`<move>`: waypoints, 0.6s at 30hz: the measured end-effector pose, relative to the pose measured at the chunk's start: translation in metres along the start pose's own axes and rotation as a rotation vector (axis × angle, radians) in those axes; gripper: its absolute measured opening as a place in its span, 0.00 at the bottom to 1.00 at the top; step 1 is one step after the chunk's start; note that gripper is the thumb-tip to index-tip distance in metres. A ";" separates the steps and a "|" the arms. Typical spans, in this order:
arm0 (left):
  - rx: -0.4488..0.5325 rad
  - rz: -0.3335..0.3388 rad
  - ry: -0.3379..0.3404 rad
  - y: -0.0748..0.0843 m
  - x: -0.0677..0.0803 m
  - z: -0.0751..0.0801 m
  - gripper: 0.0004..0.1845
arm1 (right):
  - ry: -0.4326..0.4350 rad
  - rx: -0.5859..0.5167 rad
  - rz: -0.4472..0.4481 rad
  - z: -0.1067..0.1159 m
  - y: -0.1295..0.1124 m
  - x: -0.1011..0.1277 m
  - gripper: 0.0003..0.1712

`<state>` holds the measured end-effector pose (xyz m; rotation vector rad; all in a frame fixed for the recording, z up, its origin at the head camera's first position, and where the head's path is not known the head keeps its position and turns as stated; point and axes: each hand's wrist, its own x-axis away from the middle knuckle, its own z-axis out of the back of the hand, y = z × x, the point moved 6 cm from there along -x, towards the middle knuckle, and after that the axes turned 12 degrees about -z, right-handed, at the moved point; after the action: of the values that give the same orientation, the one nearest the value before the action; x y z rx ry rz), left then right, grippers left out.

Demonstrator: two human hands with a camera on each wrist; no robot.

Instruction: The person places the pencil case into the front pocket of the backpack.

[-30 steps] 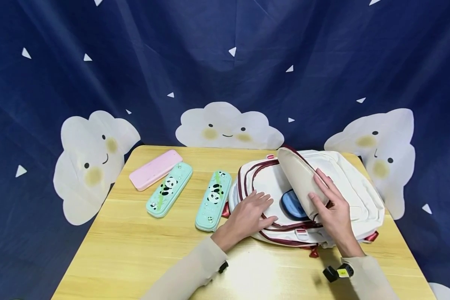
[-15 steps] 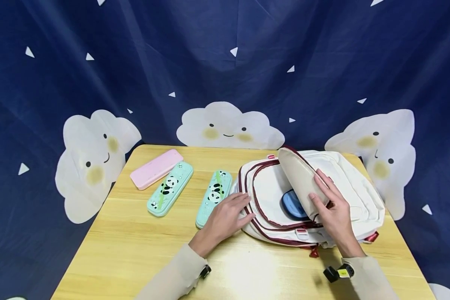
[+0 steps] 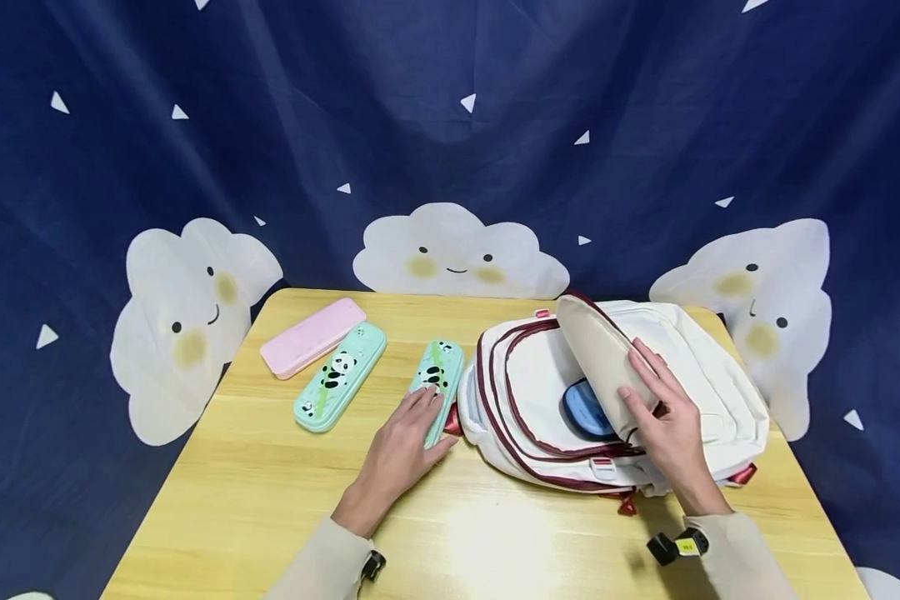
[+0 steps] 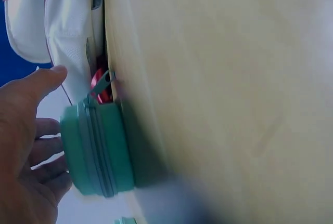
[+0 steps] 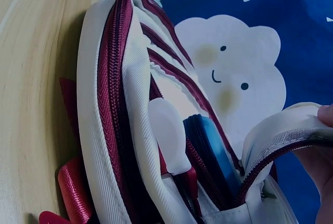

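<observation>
My left hand (image 3: 423, 417) lies on the near end of a mint green panda pencil case (image 3: 438, 371), fingers fairly straight on its lid and thumb beside its right edge. The left wrist view shows that hand (image 4: 31, 146) at the case's end (image 4: 99, 151), close to the backpack (image 4: 67, 37). A white backpack (image 3: 712, 383) with dark red zips lies on the table's right side. My right hand (image 3: 645, 392) grips its beige front flap (image 3: 596, 354) and holds it up. Inside the opened pocket sits a blue case (image 3: 583, 408), also in the right wrist view (image 5: 216, 148).
A second mint panda case (image 3: 339, 377) and a pink case (image 3: 312, 337) lie at the back left of the wooden table (image 3: 270, 500). Red straps (image 5: 73, 193) stick out under the backpack. A dark blue cloud-print cloth (image 3: 450, 125) hangs behind.
My left hand has left the backpack's opening and moved left onto the near end of the mint panda case. The right hand and the raised flap have stayed put.
</observation>
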<state>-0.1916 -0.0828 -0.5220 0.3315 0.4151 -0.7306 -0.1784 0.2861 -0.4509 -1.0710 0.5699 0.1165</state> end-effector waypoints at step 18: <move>0.013 0.058 -0.072 -0.019 0.030 0.007 0.45 | -0.015 -0.031 -0.009 0.003 0.009 0.001 0.39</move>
<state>-0.1829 -0.1164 -0.5327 0.3277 0.3317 -0.6867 -0.1800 0.2928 -0.4572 -1.1022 0.5513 0.1252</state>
